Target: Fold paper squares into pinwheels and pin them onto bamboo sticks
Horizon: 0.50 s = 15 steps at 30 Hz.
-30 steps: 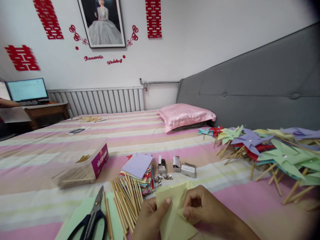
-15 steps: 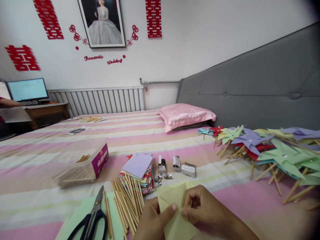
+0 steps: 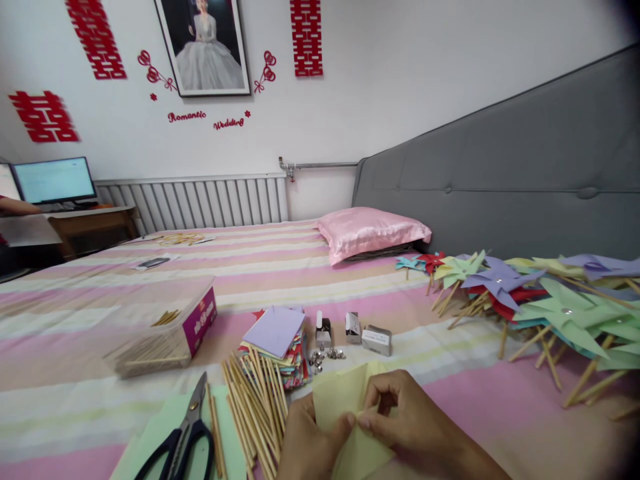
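Observation:
Between my two hands is a sheet of pale yellow paper (image 3: 333, 393), partly folded toward its middle. My left hand (image 3: 316, 437) grips its left side, thumb pressed near the centre. My right hand (image 3: 397, 413) pinches a corner of the paper close to that thumb. Just beyond the paper lie small silver thumbtacks (image 3: 325, 359). To the left of my hands, wooden sticks (image 3: 255, 407) rest in a loose pile. A stack of coloured paper squares (image 3: 277, 333) sits behind them, a purple sheet on top.
Black-handled scissors (image 3: 187, 433) lie on green paper (image 3: 150, 427) at left. Behind them is a clear plastic box (image 3: 160, 353) holding sticks. Small boxes (image 3: 377, 340) stand beyond the tacks. Finished paper pinwheels (image 3: 565, 313) are heaped at right. A person's arm (image 3: 17, 207) shows at far left.
The paper has bent further, and its pinched corner has come in to the centre beside my left thumb. My right hand has shifted slightly left. The surroundings look the same.

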### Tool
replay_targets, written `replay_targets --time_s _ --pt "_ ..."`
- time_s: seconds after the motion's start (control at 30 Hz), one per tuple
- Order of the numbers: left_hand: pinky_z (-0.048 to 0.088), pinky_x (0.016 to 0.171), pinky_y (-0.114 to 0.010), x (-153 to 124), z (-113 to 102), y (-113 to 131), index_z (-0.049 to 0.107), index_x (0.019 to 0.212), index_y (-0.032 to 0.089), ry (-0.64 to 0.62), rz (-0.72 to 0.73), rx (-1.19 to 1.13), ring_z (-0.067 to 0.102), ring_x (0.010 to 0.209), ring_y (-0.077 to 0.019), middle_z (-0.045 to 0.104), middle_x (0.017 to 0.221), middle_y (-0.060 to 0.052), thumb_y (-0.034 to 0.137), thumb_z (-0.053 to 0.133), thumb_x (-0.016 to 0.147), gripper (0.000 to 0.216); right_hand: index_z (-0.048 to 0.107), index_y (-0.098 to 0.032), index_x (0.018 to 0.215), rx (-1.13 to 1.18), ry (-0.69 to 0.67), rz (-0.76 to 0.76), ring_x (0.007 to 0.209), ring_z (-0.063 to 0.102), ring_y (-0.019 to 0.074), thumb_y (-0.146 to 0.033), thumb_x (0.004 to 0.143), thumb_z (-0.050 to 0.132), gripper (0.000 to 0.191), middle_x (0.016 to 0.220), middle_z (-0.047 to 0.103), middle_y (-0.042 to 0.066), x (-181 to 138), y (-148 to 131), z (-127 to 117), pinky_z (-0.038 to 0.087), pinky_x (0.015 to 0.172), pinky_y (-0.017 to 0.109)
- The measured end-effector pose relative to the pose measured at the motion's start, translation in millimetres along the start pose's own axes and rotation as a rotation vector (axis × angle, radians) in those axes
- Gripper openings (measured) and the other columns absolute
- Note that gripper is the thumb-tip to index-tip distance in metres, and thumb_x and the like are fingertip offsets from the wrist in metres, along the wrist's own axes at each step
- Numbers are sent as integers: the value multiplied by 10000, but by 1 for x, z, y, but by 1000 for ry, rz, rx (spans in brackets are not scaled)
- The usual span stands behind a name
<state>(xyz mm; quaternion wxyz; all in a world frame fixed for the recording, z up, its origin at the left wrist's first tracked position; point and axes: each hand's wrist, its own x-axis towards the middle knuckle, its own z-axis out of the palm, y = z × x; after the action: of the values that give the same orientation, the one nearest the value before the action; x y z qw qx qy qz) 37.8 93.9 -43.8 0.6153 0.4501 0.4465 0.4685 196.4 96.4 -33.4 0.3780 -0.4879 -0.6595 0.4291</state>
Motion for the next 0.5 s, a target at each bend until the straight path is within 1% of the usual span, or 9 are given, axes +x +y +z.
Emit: replay_targets --time_s 0.1,0.13,0.2,0.33,0.43,0.5 --pt "467 557 -284 1 -1 -2 724 834 80 45 -4 -52 643 596 -217 732 681 -130 340 810 484 444 592 -136 641 55 31 -79 536 480 114 -181 646 634 62 588 546 -4 0 0 -1 360 501 222" --pt "470 561 -290 0 -1 -1 722 840 82 58 -8 -81 646 597 -220 733 690 -134 341 812 480 453 597 -139 703 84 41 -109 551 493 117 -187 660 637 76 607 548 -7 0 0 -1 376 524 227" --pt "473 557 -304 -1 0 2 718 848 82 76 -16 -124 651 577 -228 735 694 -143 336 816 478 459 579 -152 852 146 42 -157 582 521 124 -202 693 638 177 640 558 -14 -1 -1 -2 395 563 235" --pt "473 539 -312 -5 5 10 721 832 81 114 -10 -164 651 535 -233 732 653 -144 313 820 479 434 466 -193 1109 252 50 -192 629 537 128 -201 735 618 404 771 611 8 -3 -4 0 409 595 248" --pt "484 569 -325 -7 9 13 727 785 90 106 -15 -225 661 561 -240 734 656 -142 303 830 462 400 364 -222 1236 321 67 -172 612 533 122 -212 738 622 561 791 614 2 -3 -6 3 414 594 251" --pt "491 594 -340 -8 11 12 730 776 94 79 -23 -257 671 604 -260 736 668 -148 326 834 451 413 311 -231 1277 373 79 -168 616 542 126 -237 729 640 639 779 612 -5 -3 -6 5 413 591 250"
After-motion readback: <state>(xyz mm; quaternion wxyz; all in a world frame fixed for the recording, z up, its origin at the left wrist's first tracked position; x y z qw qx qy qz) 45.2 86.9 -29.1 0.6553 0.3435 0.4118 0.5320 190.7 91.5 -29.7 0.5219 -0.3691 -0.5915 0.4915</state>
